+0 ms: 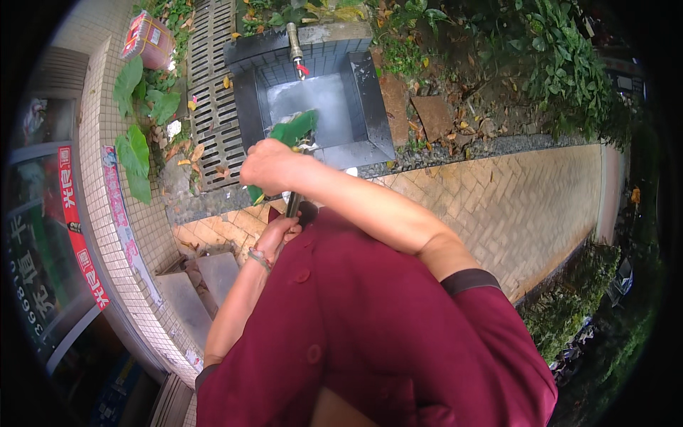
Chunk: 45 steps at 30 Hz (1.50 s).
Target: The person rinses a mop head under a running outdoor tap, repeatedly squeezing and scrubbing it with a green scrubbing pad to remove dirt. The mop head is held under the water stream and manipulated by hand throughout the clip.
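In front of me is a square dark-tiled basin [368,101] with cloudy water [333,107] in it. My right hand [269,166] is closed in a fist on wet green cloth-like material [293,128]. That material shows on both sides of the fist, and its upper part hangs over the basin. Whether it is fixed to the pole cannot be made out. Closer to my body, my left hand [280,232] grips a dark pole [292,205], which passes up under my right wrist. A metal tap [294,40] with a red lever stands over the basin's far side.
A slotted drain grate [213,107] runs left of the basin. Stone slabs [187,299] lie by the tiled wall [133,229] at left. A pink wrapped bundle [149,41] stands farther back. Brick paving [480,197] stretches right, beside shrubs [560,69].
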{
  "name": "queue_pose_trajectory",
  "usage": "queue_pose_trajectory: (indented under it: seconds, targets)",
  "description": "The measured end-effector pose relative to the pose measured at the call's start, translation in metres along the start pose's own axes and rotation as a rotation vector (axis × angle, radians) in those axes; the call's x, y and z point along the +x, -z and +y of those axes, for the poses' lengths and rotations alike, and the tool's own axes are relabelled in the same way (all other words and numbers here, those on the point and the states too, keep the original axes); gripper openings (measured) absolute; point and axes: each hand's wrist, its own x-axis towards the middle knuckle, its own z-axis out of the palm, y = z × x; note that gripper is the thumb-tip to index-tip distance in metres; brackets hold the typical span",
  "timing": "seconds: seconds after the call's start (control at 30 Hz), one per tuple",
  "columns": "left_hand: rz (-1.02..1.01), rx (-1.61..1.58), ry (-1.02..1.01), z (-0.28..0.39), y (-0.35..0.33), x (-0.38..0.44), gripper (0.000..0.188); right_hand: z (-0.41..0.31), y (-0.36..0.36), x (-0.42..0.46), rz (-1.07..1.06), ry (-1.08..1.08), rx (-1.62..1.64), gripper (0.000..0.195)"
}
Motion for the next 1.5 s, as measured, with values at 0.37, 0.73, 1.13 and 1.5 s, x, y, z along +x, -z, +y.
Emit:
queue_pose_trajectory:
  seconds: [0.37,0.73,1.13,1.5]
  targets:
    - [0.054,-0.096,0.021,-0.010,-0.011,0.024,0.010,0.015,-0.032,0.025,-0.018,0.175,0.105,0.011]
    - [0.127,-0.042,-0.038,-0.012,-0.034,0.021,0.018,0.003,-0.053,0.025,-0.005,0.294,0.070,0.009]
    - [-0.010,-0.082,0.040,-0.007,0.009,0.055,0.018,-0.005,-0.056,-0.001,0.119,0.129,0.030,0.011]
    - [0.072,0.108,0.050,0.000,0.027,0.001,0.012,-0.027,-0.021,0.037,0.047,0.137,0.123,0.014]
